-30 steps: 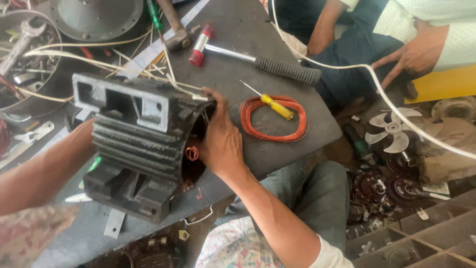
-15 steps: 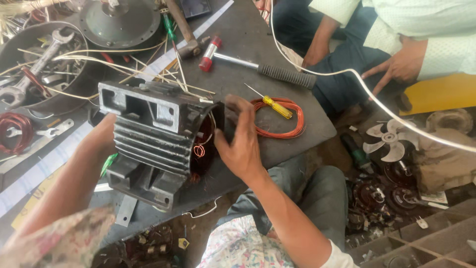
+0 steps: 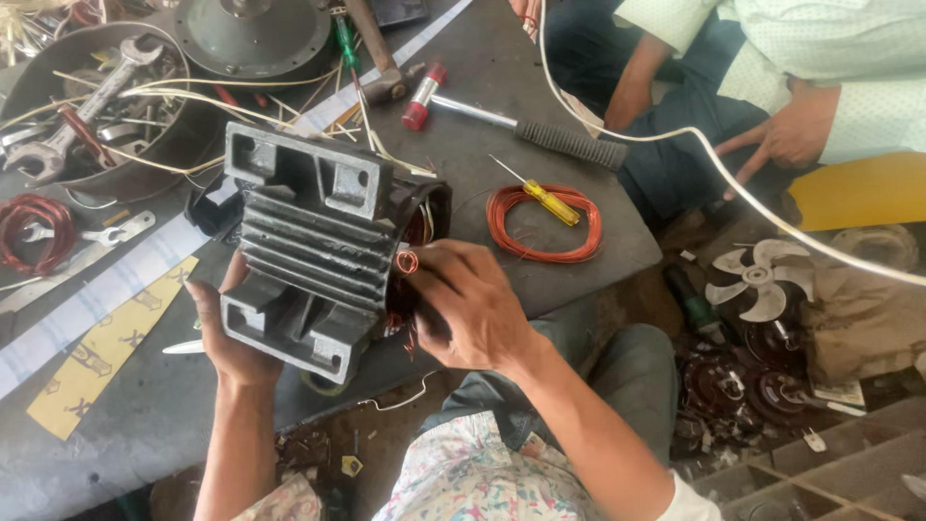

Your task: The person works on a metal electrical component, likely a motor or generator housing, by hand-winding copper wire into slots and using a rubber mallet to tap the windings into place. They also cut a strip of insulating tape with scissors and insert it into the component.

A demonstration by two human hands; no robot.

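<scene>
- Motor housing (image 3: 313, 246), grey and finned, sits at the near edge of the worktop (image 3: 482, 183), tipped on its side.
- My left hand (image 3: 227, 333) cups its lower left corner, fingers closed on the casting; I read this as bracing it against rolling.
- My right hand (image 3: 468, 304) is curled at the open right end, fingertips on the copper windings (image 3: 407, 262).
- Long axis runs roughly left to right; the bore faces right, which puts the windings within my reach.
- Orange wire coil (image 3: 545, 224) and yellow screwdriver (image 3: 545, 200) lie just beside it, untouched.
</scene>
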